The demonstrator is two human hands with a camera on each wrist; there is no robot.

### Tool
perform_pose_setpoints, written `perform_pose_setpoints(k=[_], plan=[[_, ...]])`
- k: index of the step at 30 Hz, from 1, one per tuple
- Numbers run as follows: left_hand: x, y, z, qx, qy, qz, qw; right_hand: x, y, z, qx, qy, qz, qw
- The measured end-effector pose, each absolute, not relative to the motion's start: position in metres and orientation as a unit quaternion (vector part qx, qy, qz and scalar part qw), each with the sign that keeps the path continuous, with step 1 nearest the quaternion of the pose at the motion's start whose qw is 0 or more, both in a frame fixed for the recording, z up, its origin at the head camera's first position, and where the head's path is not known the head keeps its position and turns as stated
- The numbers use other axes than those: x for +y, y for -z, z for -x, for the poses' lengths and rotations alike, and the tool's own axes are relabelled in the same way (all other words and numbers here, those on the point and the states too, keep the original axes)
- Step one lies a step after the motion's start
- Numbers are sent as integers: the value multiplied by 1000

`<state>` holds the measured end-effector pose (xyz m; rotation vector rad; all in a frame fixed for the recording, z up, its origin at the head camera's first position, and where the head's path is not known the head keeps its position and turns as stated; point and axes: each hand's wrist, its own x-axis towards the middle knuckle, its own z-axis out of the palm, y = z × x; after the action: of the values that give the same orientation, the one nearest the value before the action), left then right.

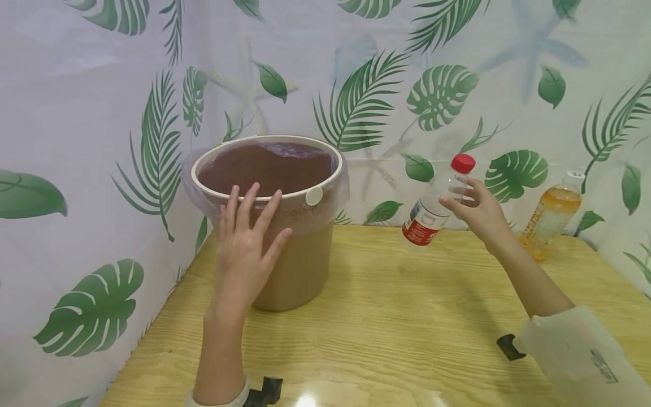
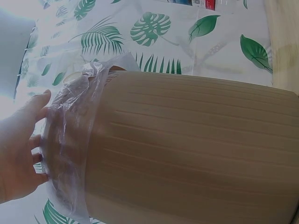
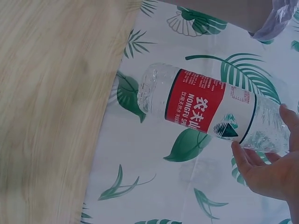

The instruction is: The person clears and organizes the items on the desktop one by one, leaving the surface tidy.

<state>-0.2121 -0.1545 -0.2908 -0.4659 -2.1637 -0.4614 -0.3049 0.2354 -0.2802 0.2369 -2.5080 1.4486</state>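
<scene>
My left hand (image 1: 243,254) rests with spread, straight fingers against the near rim of a brown trash can (image 1: 300,265). A thin clear bag (image 2: 74,130) lines the can and folds down over its outside. In the head view the can's white ring (image 1: 203,155) carries a round white tab. To the right, my right hand (image 1: 483,217) grips a clear plastic water bottle (image 3: 201,102) near its neck. The bottle has a red cap and a red and white label; it hangs tilted above the table, cap up and to the right, apart from the can.
A second bottle (image 1: 551,212), with a white cap and orange contents or label, stands at the table's back right. Under everything is a light wooden table (image 1: 396,328). A white curtain (image 1: 376,34) with green leaf prints hangs behind and on the left.
</scene>
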Motion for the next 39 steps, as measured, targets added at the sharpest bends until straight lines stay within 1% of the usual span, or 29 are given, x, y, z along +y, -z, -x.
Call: perform_pose_setpoints(k=[8, 26, 34, 39], plan=[[-155, 292, 213, -862, 188, 190, 431, 229, 272, 299, -851, -505, -86, 117], [-155, 291, 213, -861, 196, 191, 430, 209, 251, 286, -814, -552, -110, 139], [-154, 291, 213, -859, 192, 194, 434, 206, 244, 277, -743, -643, -135, 131], [-154, 291, 213, -858, 192, 194, 435, 203, 240, 272, -692, -690, -160, 138]])
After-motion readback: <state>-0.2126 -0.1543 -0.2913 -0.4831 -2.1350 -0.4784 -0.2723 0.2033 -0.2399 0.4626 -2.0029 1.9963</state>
